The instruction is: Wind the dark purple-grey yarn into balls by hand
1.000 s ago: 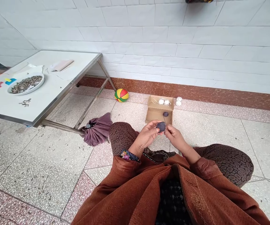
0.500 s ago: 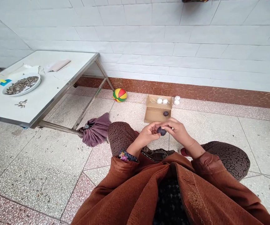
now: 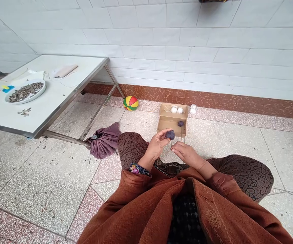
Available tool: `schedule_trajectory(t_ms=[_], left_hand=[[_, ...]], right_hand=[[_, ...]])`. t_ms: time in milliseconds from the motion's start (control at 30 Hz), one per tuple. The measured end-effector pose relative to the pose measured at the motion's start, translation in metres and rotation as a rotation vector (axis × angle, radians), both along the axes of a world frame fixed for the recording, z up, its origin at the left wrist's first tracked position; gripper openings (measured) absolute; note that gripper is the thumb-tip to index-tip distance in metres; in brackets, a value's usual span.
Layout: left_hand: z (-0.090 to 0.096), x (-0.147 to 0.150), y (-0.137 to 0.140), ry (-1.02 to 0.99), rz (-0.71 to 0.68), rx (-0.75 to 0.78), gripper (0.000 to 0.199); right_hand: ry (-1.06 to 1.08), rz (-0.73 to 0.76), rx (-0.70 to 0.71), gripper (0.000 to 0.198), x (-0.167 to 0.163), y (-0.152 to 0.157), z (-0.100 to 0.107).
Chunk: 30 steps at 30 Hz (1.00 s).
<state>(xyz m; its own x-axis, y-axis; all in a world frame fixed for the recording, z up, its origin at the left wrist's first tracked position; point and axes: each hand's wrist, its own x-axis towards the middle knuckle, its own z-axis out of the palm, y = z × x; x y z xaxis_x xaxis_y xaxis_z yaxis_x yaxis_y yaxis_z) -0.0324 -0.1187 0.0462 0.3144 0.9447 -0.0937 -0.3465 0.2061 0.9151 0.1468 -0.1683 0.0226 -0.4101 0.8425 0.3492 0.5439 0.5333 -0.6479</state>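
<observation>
Between the fingertips of my left hand [image 3: 156, 146] is a small dark purple-grey ball of yarn [image 3: 170, 135]. Just below and to its right, my right hand [image 3: 187, 153] pinches a strand of the same yarn, which runs up to the ball. Another length of the strand [image 3: 181, 134] rises from near my right hand to a second dark yarn ball [image 3: 180, 123] in the open cardboard box [image 3: 166, 124]. Two white yarn balls [image 3: 177, 109] rest in the box's lid part, with loose white thread beside them.
Two more white balls [image 3: 192, 108] sit right of the box by the wall. A colourful ball [image 3: 130, 103] and a purple cloth bundle [image 3: 105, 140] lie on the floor near the table [image 3: 57, 91], which bears a plate [image 3: 43, 88] of sunflower seeds.
My right hand has moved down, away from the ball, drawing the strand out. My left hand now holds the ball alone, slightly higher and further left.
</observation>
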Motion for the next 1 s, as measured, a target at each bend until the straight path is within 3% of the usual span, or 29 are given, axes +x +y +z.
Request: schedule_trajectory(t_ms=[67, 167, 367, 500, 633, 800, 1000], left_hand=[[-0.001, -0.001, 0.001, 0.137, -0.019, 0.088, 0.046], [0.0, -0.001, -0.001, 0.222, -0.09, 0.164, 0.048], [-0.003, 0.008, -0.011, -0.015, -0.163, 0.056, 0.047], [-0.005, 0.016, -0.015, -0.08, -0.14, -0.009, 0.046], [-0.002, 0.015, -0.014, 0.051, -0.147, 0.035, 0.043], [0.005, 0.007, -0.01, 0.024, -0.237, 0.073, 0.064], [0.007, 0.008, -0.012, -0.116, -0.168, -0.032, 0.04]], right_hand=[[-0.028, 0.006, 0.038, 0.028, 0.001, 0.0, 0.01], [0.034, -0.099, 0.076, 0.022, 0.005, 0.006, 0.025], [0.198, -0.326, 0.101, 0.016, 0.005, 0.015, 0.031], [0.223, -0.353, 0.145, 0.016, 0.002, 0.013, 0.027], [0.191, -0.256, 0.104, 0.019, 0.008, 0.017, 0.027], [0.232, -0.234, 0.03, 0.024, 0.019, 0.03, 0.025], [0.33, -0.31, -0.15, 0.026, 0.013, 0.024, 0.003]])
